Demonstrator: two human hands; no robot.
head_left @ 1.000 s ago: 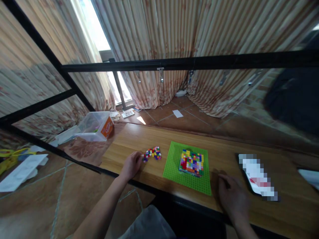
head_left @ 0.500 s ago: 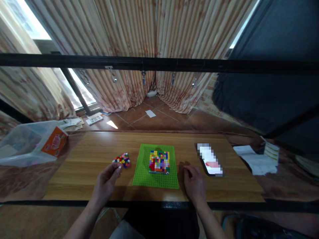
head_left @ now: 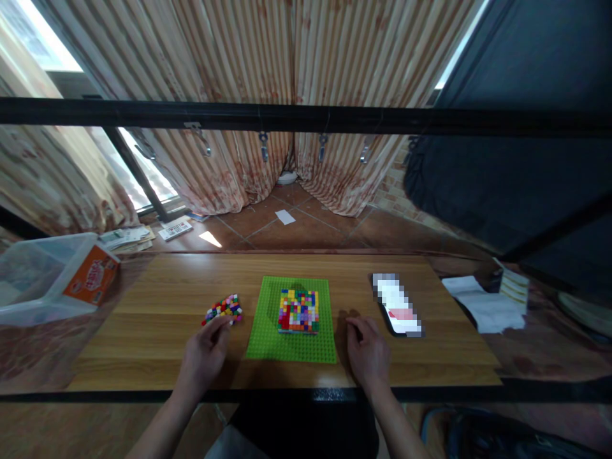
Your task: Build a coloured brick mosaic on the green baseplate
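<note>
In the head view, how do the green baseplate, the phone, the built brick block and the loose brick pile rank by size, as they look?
1. green baseplate: clearly the largest.
2. phone and built brick block: they look too alike to rank.
3. loose brick pile: the smallest.

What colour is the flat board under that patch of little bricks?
The board is bright green, clearest in the head view.

The baseplate [head_left: 268, 344] lies midway along the tabletop's [head_left: 143, 319] front edge, the brick slab [head_left: 299, 311] on it, loose bricks [head_left: 223, 308] just left, the phone [head_left: 398, 305] right, the left hand [head_left: 204, 357] before the bricks, the right hand [head_left: 368, 354] beside the baseplate's right front corner, a storage box [head_left: 48, 277] beyond the left edge.
</note>
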